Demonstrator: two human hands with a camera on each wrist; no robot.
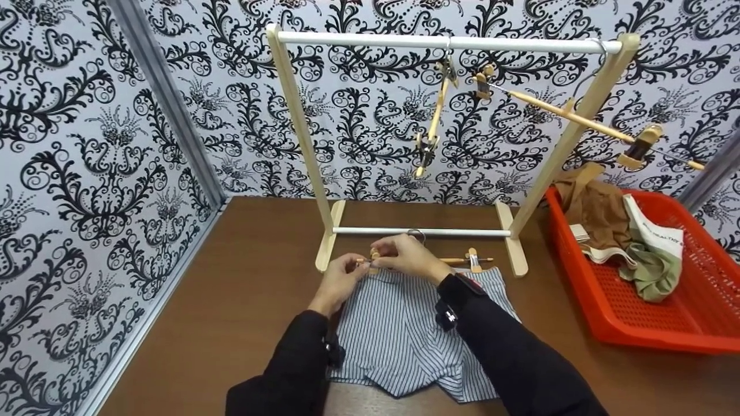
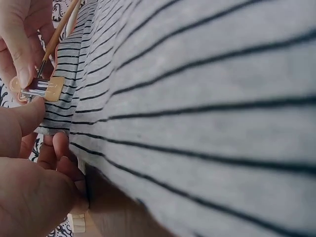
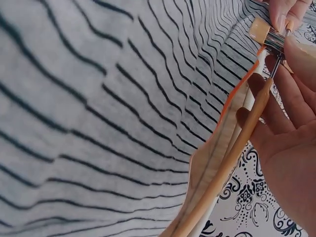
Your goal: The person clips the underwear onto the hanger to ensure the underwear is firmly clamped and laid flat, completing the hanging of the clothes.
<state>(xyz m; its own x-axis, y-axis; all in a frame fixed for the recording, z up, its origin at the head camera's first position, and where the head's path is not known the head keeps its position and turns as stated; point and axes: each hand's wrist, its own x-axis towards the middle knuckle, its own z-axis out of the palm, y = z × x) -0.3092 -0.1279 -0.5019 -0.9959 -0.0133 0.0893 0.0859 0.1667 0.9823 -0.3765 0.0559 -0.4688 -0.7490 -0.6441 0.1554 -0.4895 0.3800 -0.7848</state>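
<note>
Grey shorts with dark stripes lie on the table, their waistband toward the rack. A wooden clip hanger runs along the waistband; its second clip is over the right end. At the left corner, my right hand pinches the near clip between thumb and fingers. The clip's wooden jaw overlaps the striped cloth. My left hand holds the waistband corner just beside that clip, its thumb tip by the clip's metal part. In the left wrist view, the left fingers curl at the cloth edge.
A wooden rack with a white top rail stands behind the shorts. Two clip hangers hang there, one angled, another reaching right. At right, a red basket contains brown cloth and green-and-white cloth.
</note>
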